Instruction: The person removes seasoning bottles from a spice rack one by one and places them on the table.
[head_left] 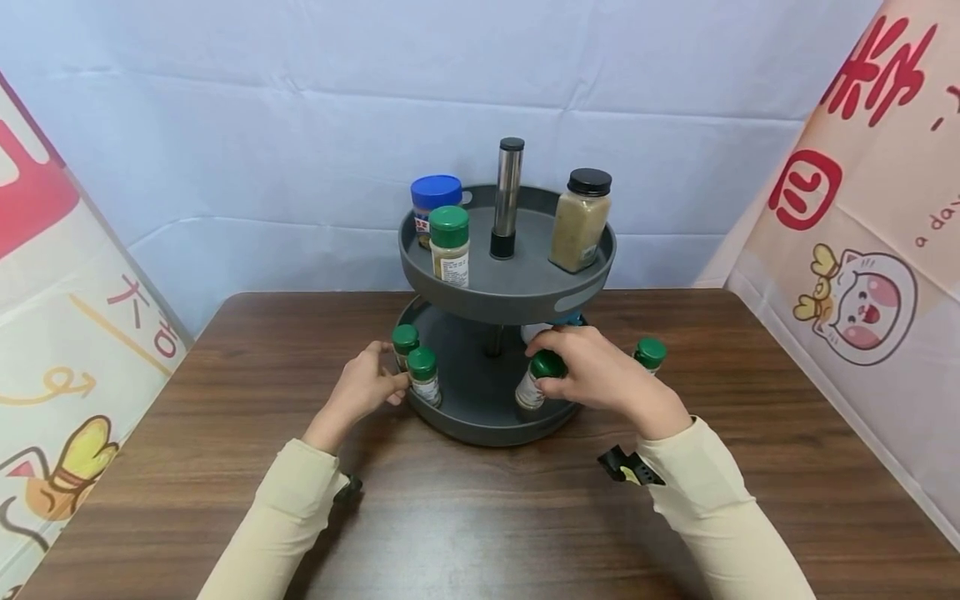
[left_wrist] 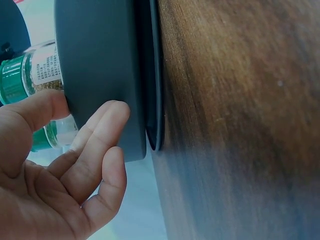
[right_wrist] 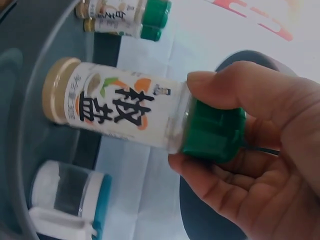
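My right hand [head_left: 600, 371] grips a spice bottle [right_wrist: 125, 105] by its green cap, thumb on one side and fingers on the other. The bottle has a white label and tilts slightly over the lower tier [head_left: 472, 404] of a dark grey two-tier turntable rack. At the rack's left side, my left hand [head_left: 367, 383] touches the lower tier's outer wall with extended fingers, its thumb at the rim. Right by those fingertips stand two green-capped spice bottles, a front one [head_left: 425, 379] and a rear one [head_left: 406, 338], inside the rim.
On the upper tier [head_left: 517, 307] stand a blue-lidded jar [head_left: 436, 193], a green-capped bottle [head_left: 450, 246] and a black-lidded jar [head_left: 579, 225]. A clear jar with a teal lid [right_wrist: 65, 195] sits on the lower tier. Another green-capped bottle [head_left: 649, 352] is right of the rack.
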